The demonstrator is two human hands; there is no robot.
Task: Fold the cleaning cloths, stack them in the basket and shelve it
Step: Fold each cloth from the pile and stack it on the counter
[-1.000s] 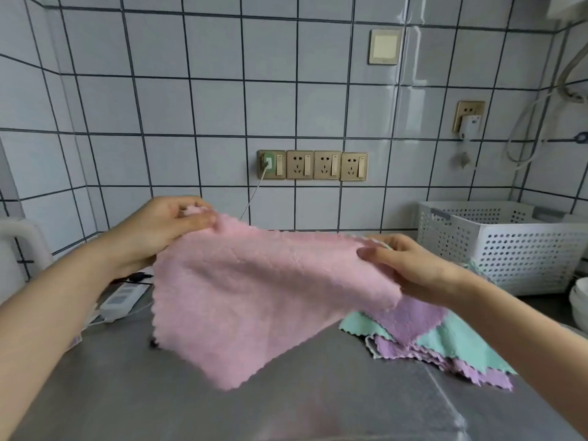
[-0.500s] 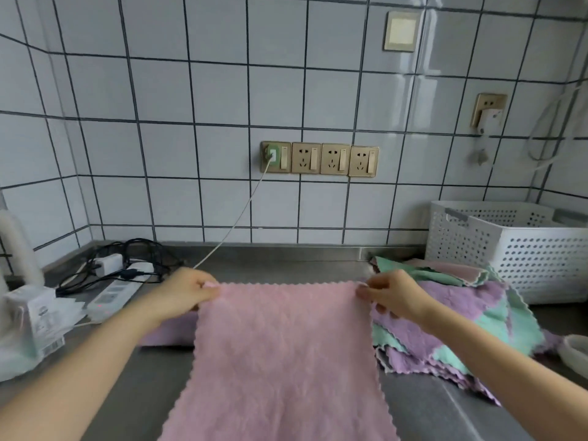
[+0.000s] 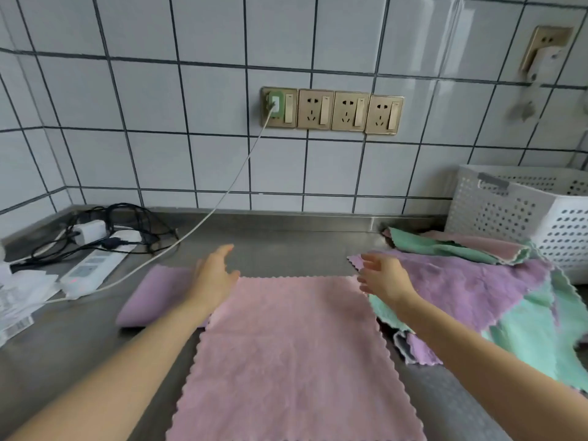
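Pink cloth (image 3: 292, 354) lies flat on the steel counter (image 3: 63, 361) before me. My left hand (image 3: 213, 275) and right hand (image 3: 383, 278) hover open-fingered at its far corners, holding nothing. Unfolded cloths (image 3: 496, 300) heap right, beside the white basket (image 3: 521, 218); its contents are hidden.

Pink cloth (image 3: 292, 354); purple, mint cloth pile (image 3: 496, 294); white perforated basket (image 3: 521, 214); white tiles (image 3: 152, 100).

We are losing the pink cloth (image 3: 292, 351) past the frame's edge at six o'clock. The white basket (image 3: 521, 224) is running off at three o'clock. Motion is blurring both hands' fingertips (image 3: 224, 249), hiding contact.
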